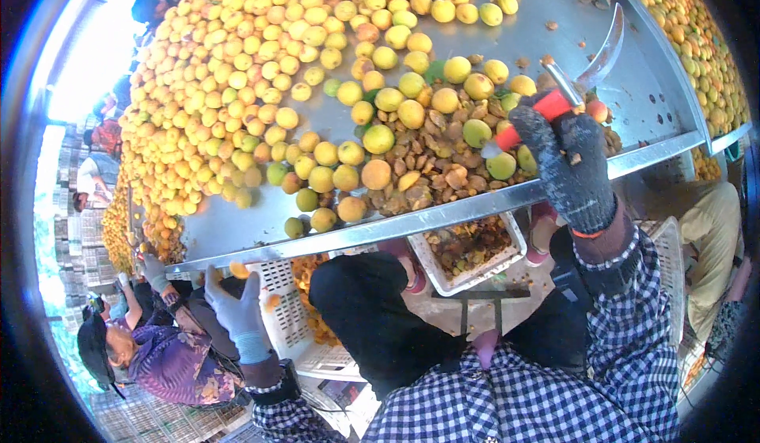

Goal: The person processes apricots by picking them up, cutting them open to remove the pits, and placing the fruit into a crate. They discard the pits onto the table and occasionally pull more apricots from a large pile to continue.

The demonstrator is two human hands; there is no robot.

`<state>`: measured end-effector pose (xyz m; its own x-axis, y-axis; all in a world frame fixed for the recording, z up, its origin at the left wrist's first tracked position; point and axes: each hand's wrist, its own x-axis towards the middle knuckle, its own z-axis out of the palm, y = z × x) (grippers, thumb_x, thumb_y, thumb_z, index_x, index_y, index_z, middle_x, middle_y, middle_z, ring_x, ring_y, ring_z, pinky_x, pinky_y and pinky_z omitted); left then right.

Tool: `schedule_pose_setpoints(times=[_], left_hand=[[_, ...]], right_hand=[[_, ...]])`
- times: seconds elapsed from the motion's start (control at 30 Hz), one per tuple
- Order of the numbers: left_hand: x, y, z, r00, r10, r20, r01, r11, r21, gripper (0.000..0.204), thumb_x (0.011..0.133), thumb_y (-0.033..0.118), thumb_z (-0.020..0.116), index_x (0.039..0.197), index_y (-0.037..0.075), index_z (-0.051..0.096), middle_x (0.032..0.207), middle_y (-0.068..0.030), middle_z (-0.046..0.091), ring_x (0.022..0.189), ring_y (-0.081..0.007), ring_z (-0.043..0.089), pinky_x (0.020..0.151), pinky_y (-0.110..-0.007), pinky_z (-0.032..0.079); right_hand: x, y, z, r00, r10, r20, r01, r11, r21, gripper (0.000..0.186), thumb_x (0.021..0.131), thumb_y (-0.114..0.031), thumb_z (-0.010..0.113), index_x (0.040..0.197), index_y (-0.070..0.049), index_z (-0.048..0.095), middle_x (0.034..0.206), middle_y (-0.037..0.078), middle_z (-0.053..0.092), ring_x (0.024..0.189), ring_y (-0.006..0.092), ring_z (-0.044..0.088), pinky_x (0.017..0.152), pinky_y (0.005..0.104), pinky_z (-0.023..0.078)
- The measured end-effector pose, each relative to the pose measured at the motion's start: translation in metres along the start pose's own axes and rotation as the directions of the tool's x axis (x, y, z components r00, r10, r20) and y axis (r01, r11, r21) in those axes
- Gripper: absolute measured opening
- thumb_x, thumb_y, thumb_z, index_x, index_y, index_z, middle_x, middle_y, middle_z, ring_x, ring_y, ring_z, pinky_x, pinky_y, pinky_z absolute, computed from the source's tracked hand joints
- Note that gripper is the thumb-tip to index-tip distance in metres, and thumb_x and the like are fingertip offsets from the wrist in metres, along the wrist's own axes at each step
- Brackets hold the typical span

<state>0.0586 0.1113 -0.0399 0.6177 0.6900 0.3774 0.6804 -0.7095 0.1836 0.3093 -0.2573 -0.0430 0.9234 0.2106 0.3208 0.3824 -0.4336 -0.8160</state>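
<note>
My right hand (571, 154), in a dark grey glove, is closed round the red handle of a curved knife (608, 51). It is raised over the near rim of a metal table (475, 203), its blade pointing up and away. Beneath and beside it lie brown apricot pits (431, 154) and whole apricots (475, 133). At the lower left, my left hand (237, 308), in a light grey glove, has its fingers apart. One apricot half (238, 269) is at its fingertips and another apricot piece (272, 301) is just right of it, above a white crate (279, 307) with orange apricot pieces.
A large heap of yellow apricots (245, 71) covers the table's left and far side. Between my legs stands a white tray (449, 288) of brown scraps. A person in purple (178, 364) works close on my left; another person's tan-trousered leg (697, 237) is at right.
</note>
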Motion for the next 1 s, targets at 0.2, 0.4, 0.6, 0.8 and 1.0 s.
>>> schedule_pose_setpoints(times=[0.2, 0.4, 0.6, 0.8, 1.0], left_hand=[[0.056, 0.106, 0.040, 0.914, 0.313, 0.259, -0.145, 0.846, -0.513, 0.042, 0.081, 0.012, 0.064, 0.117, -0.003, 0.047, 0.110, -0.0130, 0.054, 0.099, -0.0183, 0.052, 0.087, -0.030, 0.042], [0.156, 0.165, 0.117, 0.851, 0.324, 0.414, -0.295, 0.946, -0.135, 0.055, 0.079, 0.034, 0.063, 0.120, 0.003, 0.046, 0.109, -0.0170, 0.056, 0.100, -0.0285, 0.056, 0.084, -0.038, 0.045], [0.195, 0.179, 0.155, 0.818, 0.141, 0.558, -0.415, 0.815, 0.404, 0.062, 0.074, 0.047, 0.062, 0.116, 0.004, 0.045, 0.109, -0.0162, 0.058, 0.099, -0.0297, 0.059, 0.080, -0.042, 0.048], [0.140, 0.166, 0.095, 0.895, 0.288, 0.341, -0.031, 0.801, -0.597, 0.044, 0.072, 0.019, 0.068, 0.103, -0.006, 0.050, 0.089, -0.0150, 0.061, 0.082, -0.0205, 0.060, 0.073, -0.031, 0.049], [-0.019, 0.200, -0.014, 0.835, 0.285, 0.471, 0.542, -0.277, -0.794, 0.049, 0.088, 0.033, 0.051, 0.119, -0.005, 0.045, 0.105, -0.0209, 0.057, 0.083, -0.0237, 0.061, 0.059, -0.028, 0.052]], right_hand=[[-0.004, -0.003, 0.010, 0.976, 0.217, 0.027, -0.215, 0.934, 0.284, 0.015, 0.088, -0.009, 0.054, 0.099, 0.000, 0.057, 0.073, 0.002, 0.057, 0.065, 0.0077, 0.053, 0.055, 0.0238, 0.044], [0.010, -0.011, 0.009, 0.999, -0.053, -0.008, 0.053, 0.997, -0.049, 0.017, 0.079, -0.009, 0.064, 0.088, 0.000, 0.052, 0.068, 0.014, 0.056, 0.058, 0.0274, 0.058, 0.052, 0.0336, 0.044], [0.017, -0.002, 0.013, 0.995, -0.071, 0.074, 0.076, 0.995, -0.062, 0.022, 0.078, -0.011, 0.065, 0.093, -0.002, 0.051, 0.065, 0.015, 0.057, 0.057, 0.0342, 0.058, 0.049, 0.0390, 0.044], [0.007, -0.005, 0.002, 0.993, -0.102, 0.055, 0.105, 0.993, -0.045, 0.025, 0.077, -0.012, 0.066, 0.095, -0.002, 0.052, 0.070, 0.016, 0.057, 0.058, 0.0346, 0.059, 0.049, 0.0386, 0.045], [-0.033, -0.010, -0.001, 0.983, -0.091, 0.162, 0.053, 0.973, 0.226, 0.027, 0.078, -0.014, 0.065, 0.096, 0.000, 0.051, 0.074, 0.018, 0.057, 0.063, 0.0361, 0.058, 0.052, 0.0404, 0.044]])
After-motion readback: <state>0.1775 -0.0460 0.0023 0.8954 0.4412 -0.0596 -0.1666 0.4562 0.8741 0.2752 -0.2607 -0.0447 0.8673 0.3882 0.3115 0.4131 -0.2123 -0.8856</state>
